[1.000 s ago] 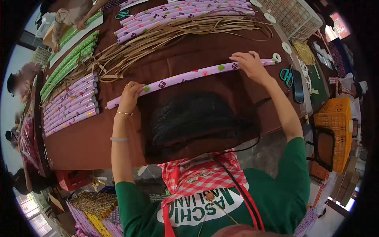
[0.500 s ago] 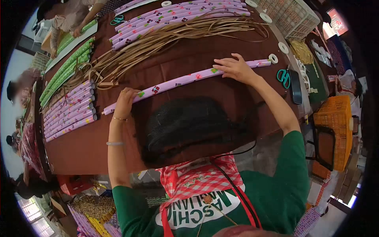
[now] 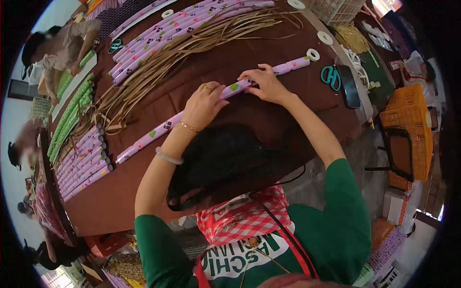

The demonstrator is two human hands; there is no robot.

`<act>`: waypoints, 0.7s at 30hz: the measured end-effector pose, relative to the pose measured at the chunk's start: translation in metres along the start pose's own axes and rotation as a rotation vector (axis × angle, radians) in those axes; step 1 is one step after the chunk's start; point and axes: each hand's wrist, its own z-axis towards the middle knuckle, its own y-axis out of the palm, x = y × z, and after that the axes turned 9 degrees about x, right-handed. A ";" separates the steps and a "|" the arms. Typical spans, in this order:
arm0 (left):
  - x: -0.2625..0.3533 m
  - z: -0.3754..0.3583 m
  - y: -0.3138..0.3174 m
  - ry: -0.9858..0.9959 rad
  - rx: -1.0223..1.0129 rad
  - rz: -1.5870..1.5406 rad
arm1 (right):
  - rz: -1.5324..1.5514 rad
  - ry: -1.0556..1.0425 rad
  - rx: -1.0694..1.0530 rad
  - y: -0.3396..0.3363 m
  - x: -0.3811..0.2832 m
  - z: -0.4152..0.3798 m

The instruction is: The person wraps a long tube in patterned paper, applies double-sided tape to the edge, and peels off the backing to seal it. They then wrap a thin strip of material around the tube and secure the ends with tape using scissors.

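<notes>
A long, thin lilac printed paper tube lies slantwise across the brown table in front of me. My left hand is closed over its middle, fingers curled on the far side. Just to the right, my right hand grips the same tube, fingers over the top and thumb on the near side. Between the hands a short printed stretch with a green patch shows. The tube's right end lies by a white tape roll. Nearer to my body, under my forearms, is a black mesh bag-like thing.
Beyond the tube lie brown flat strips and more lilac tubes. Short lilac tubes and green tubes are stacked left. Teal scissors and a phone lie right. Another person works at far left.
My left hand has moved right from near the tube's left end to its middle. My right hand has slid left along the tube and closed on it. The view has shifted slightly.
</notes>
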 end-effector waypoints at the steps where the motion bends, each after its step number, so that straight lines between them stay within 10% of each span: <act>1: 0.001 0.009 0.011 0.011 -0.023 -0.017 | -0.008 0.012 -0.002 0.001 0.000 0.000; 21: 0.005 0.018 0.047 0.163 -0.041 0.252 | 0.077 0.056 0.027 0.000 -0.003 -0.001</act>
